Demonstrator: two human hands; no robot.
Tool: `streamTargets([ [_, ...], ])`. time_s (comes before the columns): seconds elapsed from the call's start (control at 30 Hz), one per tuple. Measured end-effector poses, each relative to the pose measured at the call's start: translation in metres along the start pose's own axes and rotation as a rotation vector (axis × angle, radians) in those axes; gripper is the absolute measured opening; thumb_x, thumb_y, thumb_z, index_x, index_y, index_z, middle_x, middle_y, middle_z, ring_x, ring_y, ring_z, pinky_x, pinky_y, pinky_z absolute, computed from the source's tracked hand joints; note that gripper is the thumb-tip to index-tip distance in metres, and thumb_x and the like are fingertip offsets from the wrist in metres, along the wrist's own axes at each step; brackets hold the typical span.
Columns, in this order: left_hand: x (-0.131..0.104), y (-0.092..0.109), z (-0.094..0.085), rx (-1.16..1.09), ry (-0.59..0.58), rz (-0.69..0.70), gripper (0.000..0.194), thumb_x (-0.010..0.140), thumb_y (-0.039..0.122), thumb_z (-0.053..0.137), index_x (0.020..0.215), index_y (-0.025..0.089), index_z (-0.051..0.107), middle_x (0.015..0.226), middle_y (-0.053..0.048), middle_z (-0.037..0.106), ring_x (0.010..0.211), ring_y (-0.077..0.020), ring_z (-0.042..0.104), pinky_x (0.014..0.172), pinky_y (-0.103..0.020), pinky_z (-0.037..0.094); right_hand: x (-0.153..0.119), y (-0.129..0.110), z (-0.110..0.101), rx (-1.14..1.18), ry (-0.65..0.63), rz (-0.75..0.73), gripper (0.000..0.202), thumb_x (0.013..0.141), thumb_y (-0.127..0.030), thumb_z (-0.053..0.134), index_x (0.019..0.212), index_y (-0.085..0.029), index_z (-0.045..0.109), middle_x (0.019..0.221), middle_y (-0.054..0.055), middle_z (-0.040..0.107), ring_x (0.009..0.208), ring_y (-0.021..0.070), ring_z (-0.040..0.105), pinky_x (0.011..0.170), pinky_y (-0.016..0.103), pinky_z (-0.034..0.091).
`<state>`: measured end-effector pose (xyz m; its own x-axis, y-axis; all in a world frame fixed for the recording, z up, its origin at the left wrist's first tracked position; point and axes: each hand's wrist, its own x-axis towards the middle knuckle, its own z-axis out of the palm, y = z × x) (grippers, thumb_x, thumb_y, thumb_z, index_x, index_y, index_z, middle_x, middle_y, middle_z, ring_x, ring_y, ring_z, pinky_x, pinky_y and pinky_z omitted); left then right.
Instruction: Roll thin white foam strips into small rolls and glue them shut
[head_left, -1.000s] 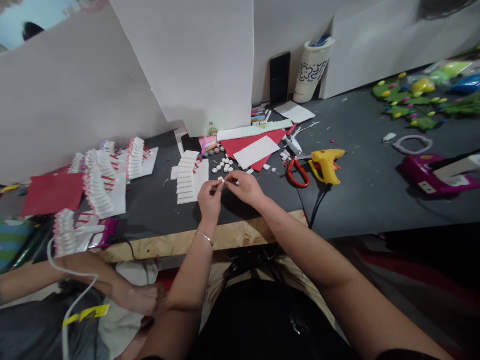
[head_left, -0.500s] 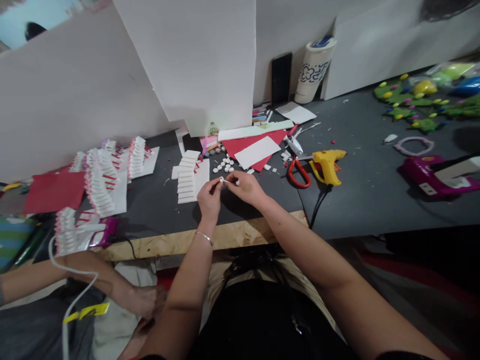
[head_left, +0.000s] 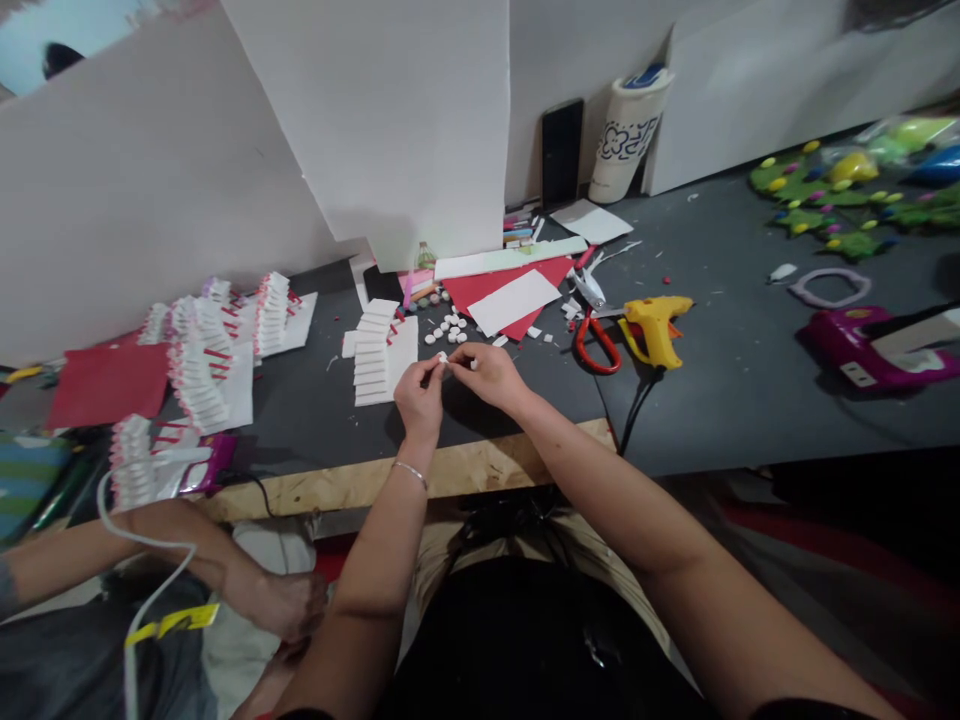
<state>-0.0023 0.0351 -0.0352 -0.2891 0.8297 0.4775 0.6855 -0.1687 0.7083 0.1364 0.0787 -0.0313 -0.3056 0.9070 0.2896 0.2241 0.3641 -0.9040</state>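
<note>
the left hand point(head_left: 420, 392) has its thumb and fingertips pinched on a small white piece point(head_left: 442, 358), and the right hand point(head_left: 489, 375) pinches in on it from the other side, the two sets of fingertips almost meeting. the piece sits between them, just above the near part of the dark bench point(head_left: 705, 400); its exact shape is too small to tell. a second white bit point(head_left: 474, 365) shows against the right hand's fingers.

just beyond the hands lies a loose cluster of white round pellets point(head_left: 453, 324). near the left hand, a stepped white model point(head_left: 371, 358) stands on a white card point(head_left: 406, 345). behind the right hand, a white rectangular card point(head_left: 516, 303) lies across a red sheet point(head_left: 555, 272), with red-handled scissors point(head_left: 591, 325) to the right, then a yellow glue gun point(head_left: 654, 330), its nozzle pointing right.

farther back, a phone point(head_left: 561, 155) leans upright beside a pale patterned tumbler point(head_left: 628, 140). at far right are a purple device point(head_left: 847, 345), a pale ring point(head_left: 830, 287) and green cutouts dotted with colored balls point(head_left: 810, 200). well to the left, pink-edged stepped models point(head_left: 196, 365) stand near another red sheet point(head_left: 109, 385); a co-worker's hand point(head_left: 289, 605) is below the bench edge.
</note>
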Motion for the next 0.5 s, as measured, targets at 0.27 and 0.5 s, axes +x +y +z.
streamTargets([
  [0.27,-0.0038,0.0067,0.0012,0.051,-0.030,0.134,0.022,0.094,0.029,0.055,0.099,0.020,0.074,0.098,-0.008,0.076,0.092,-0.0205,0.070,0.087,-0.036,0.055,-0.0002,-0.0003,0.0026,-0.001,0.070,0.068,0.011,0.080,-0.024,0.058,0.073,-0.019,0.065,0.074,0.001,0.069,0.068,0.0152,0.059,0.068,0.027,0.045],
  [0.5,-0.0009,-0.0002,0.0014,-0.113,-0.045,-0.044,0.015,0.087,0.032,0.064,0.088,0.019,0.072,0.087,-0.006,0.074,0.078,-0.0169,0.069,0.072,-0.029,0.057,0.0005,-0.0010,-0.0011,-0.069,0.031,-0.025,0.010,0.081,-0.020,0.055,0.077,-0.020,0.065,0.079,0.002,0.068,0.073,0.0160,0.060,0.071,0.027,0.045],
])
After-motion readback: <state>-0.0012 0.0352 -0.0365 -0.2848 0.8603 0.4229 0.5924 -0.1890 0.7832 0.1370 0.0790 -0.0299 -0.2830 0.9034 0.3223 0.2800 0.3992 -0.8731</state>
